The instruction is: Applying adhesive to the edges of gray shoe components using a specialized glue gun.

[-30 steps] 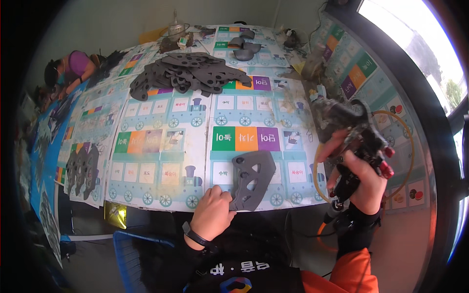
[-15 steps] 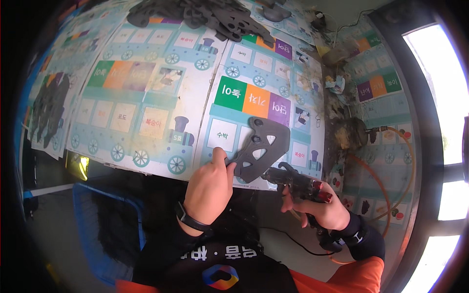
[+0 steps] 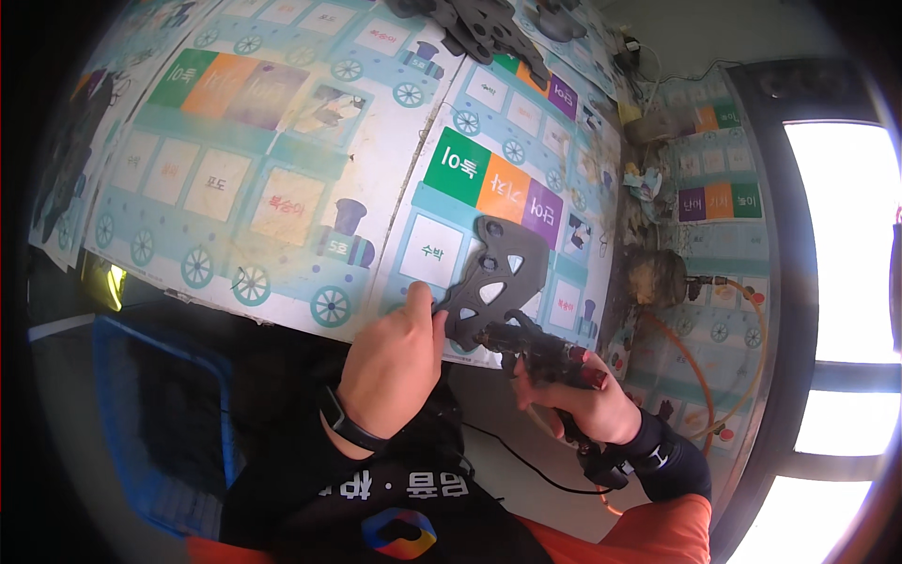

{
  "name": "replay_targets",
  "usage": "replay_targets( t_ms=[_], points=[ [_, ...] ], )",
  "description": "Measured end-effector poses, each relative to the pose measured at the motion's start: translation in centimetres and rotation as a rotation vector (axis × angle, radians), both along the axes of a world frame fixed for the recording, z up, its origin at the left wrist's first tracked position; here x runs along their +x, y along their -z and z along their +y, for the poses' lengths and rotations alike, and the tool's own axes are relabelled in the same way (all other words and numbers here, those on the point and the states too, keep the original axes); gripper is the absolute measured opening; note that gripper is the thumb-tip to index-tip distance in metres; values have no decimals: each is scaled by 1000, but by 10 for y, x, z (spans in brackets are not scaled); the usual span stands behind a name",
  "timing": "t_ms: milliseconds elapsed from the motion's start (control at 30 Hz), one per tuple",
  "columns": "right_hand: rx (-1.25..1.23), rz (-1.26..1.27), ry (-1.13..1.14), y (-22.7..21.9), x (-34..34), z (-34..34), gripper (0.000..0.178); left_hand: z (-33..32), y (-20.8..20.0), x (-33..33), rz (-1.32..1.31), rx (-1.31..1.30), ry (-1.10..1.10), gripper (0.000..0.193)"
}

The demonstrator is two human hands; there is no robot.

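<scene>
My left hand (image 3: 390, 362), a dark band at its wrist, pinches the near left edge of a flat dark grey piece (image 3: 533, 268) with several cut-out openings. The piece lies over the front part of the printed sheet on the table. My right hand (image 3: 598, 406) is wrapped round a black spray gun (image 3: 545, 350) with red knobs at its back. The gun's nozzle points left and overlaps the piece's near edge in this view; whether they touch I cannot tell. No spray can be made out.
More dark grey pieces (image 3: 481, 30) lie heaped at the table's far side, others (image 3: 75, 141) at its left. A blue basket (image 3: 111, 404) stands below on the left. Right of the table are a grimy lump (image 3: 658, 279), an orange hose (image 3: 693, 352) and a dark-framed window (image 3: 846, 244).
The spray gun has moved left with my right hand, and its nozzle now overlaps the piece's near edge. My left hand keeps its pinch. The whole view has shifted slightly.
</scene>
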State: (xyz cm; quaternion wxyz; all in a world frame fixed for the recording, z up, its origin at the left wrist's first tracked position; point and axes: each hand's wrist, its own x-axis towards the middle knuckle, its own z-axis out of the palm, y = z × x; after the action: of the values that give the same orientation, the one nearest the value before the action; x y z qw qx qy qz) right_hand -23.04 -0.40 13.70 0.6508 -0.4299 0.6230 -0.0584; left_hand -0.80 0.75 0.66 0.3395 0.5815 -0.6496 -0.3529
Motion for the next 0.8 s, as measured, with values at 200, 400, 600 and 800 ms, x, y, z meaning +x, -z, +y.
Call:
replay_targets(
  t_ms=[200,400,600,800],
  points=[
    [24,53,-17,0,5,-5,34,1,0,-2,16,21,-2,18],
    [77,57,-15,2,7,-8,32,-1,1,3,27,38,39,17],
    [106,114,1,-4,10,-9,30,-2,1,2,38,28,28,15],
    [117,75,3,-1,14,-11,30,-2,0,2,36,36,30,13]
  ],
)
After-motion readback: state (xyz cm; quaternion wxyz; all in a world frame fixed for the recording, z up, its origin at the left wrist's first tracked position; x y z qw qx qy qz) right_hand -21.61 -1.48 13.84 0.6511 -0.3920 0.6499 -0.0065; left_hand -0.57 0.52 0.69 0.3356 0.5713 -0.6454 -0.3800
